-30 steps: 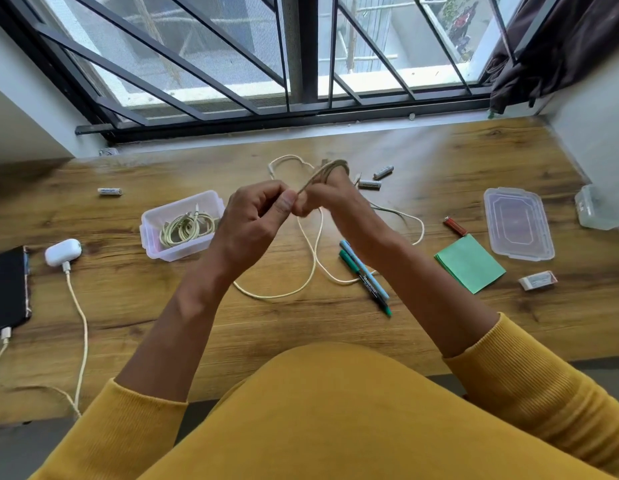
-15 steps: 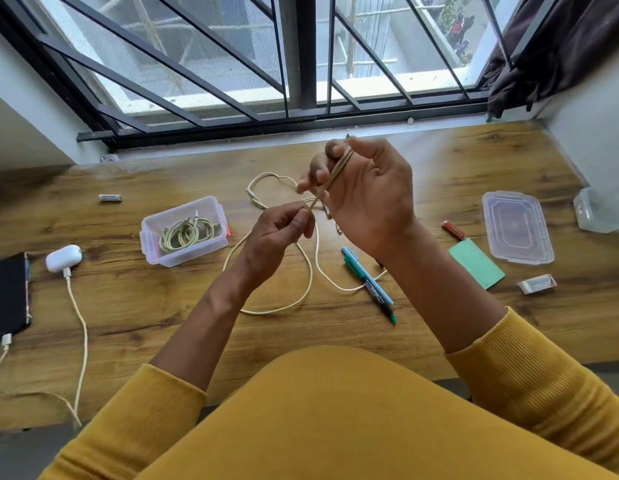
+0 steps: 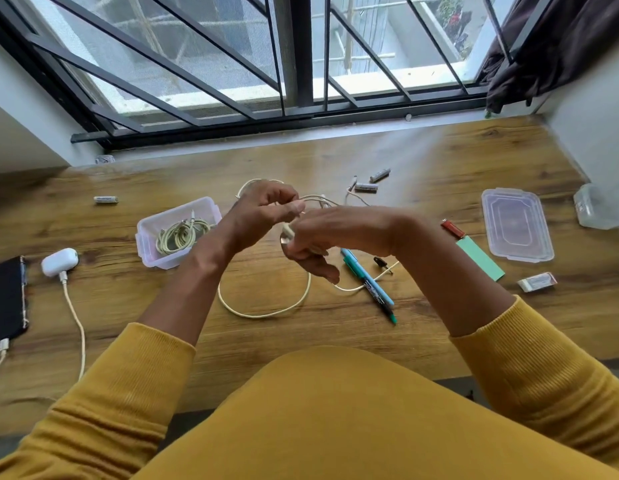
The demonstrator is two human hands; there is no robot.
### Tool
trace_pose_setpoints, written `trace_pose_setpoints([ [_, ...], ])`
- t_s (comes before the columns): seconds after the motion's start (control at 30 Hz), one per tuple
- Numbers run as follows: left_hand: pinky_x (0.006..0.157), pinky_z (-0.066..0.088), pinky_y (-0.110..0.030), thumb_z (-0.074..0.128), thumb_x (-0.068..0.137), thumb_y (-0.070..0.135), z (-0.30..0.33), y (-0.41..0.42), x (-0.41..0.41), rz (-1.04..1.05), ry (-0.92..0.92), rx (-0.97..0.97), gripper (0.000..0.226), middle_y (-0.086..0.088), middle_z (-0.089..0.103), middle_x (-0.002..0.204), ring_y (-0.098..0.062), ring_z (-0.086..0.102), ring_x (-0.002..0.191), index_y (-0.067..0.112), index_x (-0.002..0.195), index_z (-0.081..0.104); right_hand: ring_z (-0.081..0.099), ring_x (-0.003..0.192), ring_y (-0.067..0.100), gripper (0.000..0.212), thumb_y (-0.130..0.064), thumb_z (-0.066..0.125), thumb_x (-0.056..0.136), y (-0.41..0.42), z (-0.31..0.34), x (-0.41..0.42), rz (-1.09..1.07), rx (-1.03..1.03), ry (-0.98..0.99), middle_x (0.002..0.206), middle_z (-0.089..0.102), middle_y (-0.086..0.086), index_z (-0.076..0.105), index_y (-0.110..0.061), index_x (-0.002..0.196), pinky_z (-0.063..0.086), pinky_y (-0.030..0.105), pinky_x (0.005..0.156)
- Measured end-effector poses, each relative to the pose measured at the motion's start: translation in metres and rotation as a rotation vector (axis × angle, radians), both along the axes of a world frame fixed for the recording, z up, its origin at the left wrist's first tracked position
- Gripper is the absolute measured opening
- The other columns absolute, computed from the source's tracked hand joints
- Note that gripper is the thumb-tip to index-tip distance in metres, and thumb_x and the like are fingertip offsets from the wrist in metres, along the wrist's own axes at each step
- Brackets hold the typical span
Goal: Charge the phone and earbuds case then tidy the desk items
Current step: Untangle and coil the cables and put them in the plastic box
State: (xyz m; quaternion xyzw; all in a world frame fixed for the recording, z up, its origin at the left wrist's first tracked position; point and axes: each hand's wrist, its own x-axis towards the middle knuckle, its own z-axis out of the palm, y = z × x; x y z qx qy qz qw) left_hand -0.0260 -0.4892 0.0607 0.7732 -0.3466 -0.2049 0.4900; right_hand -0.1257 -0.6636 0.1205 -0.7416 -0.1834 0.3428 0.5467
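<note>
- The right hand (image 3: 321, 244), raised and turned palm-side to the camera half a second ago, has dropped low over the worktop (image 3: 439, 161) with its back up; its fingers are curled shut around a small coil of the cable (image 3: 263, 311).
- The left hand (image 3: 266, 209) has moved up and across, now just beyond the right, pinching a strand of the same cable between thumb and fingers.
- More of the cable is gathered up than a second ago: the loop on the worktop is smaller, with one slack loop left below the hands and a tail running past the pens (image 3: 370, 289).
- By my reading, the winding is well under way, and this coil should join the one already in the box (image 3: 178, 233).
- The phone (image 3: 5, 299) and earbuds case (image 3: 59, 261) sit at far left, each with a cable plugged in, unmoved, so charging looks done.
- Batteries (image 3: 366, 187), lid (image 3: 515, 223) and pens are not yet tidied.
</note>
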Motion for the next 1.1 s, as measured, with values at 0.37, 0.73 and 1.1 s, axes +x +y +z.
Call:
trace_pose_setpoints([
  [0.37,0.076,0.048,-0.054,0.056,0.098,0.039,0.007,0.009,0.008,0.120,-0.172,0.027,0.041,-0.017,0.058,0.071,-0.034,0.055,0.073,0.009,0.070,0.058,0.059,0.077,0.026,0.029,-0.035,0.043,0.108,0.009,-0.027,0.016,-0.398,-0.642,-0.114,0.090,0.062,0.009,0.055,-0.014,0.093,0.052,0.040,0.075],
  [0.73,0.063,0.034,-0.033,0.047,0.105,0.018,0.006,0.009,-0.009,0.185,0.019,-0.197,0.036,-0.011,0.042,0.069,-0.024,0.037,0.066,0.005,0.071,0.053,0.059,0.100,0.022,0.029,-0.032,0.059,0.082,-0.001,-0.010,0.020,-0.776,0.071,-0.183,0.107,0.059,0.013,0.055,-0.010,0.101,0.050,0.035,0.088],
  [1.1,0.062,0.039,-0.026,0.045,0.108,0.012,0.000,-0.004,-0.036,0.108,0.118,-0.263,0.031,-0.011,0.040,0.072,-0.018,0.040,0.066,0.004,0.079,0.053,0.066,0.100,0.037,0.008,-0.012,0.043,0.088,-0.001,0.001,0.022,-0.645,0.824,-0.066,0.096,0.062,0.020,0.045,-0.011,0.096,0.040,0.062,0.114],
])
